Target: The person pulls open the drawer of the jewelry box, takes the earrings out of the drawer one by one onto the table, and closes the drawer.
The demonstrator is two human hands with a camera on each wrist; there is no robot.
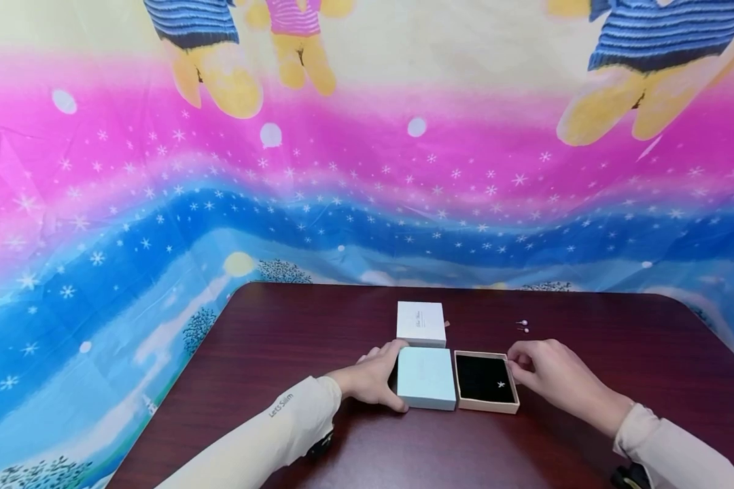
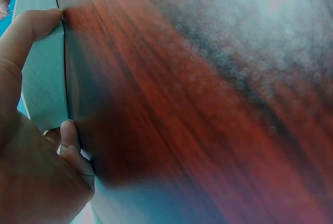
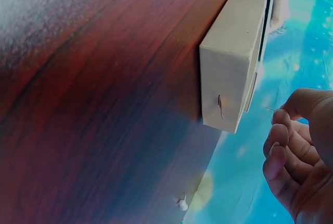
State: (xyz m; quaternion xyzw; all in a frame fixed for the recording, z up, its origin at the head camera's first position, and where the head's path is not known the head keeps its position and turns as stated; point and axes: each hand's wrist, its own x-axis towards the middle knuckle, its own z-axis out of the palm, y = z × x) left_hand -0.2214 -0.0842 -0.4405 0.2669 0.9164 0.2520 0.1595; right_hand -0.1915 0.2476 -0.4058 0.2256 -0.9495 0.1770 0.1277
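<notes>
My left hand (image 1: 376, 377) grips the pale blue box sleeve (image 1: 427, 379), thumb at its near edge and fingers at the far side. In the left wrist view, the thumb and fingertips show against the sleeve (image 2: 46, 78). The pulled-out tray (image 1: 488, 409), tan with black lining, lies right of the sleeve. A star-shaped stud earring (image 1: 501, 385) sits on its lining. At the tray's right rim, my right hand (image 1: 547, 370) pinches a small earring between thumb and index finger. Only its thin metal post (image 3: 270, 109) shows in the right wrist view; the rest is hidden by fingertips.
A white box (image 1: 421, 322) with print on its lid stands behind the blue sleeve. Two pearl earrings (image 1: 523, 323) lie on the dark red-brown table (image 1: 318, 319), behind my right hand. A printed cloth (image 1: 342, 170) hangs behind the table.
</notes>
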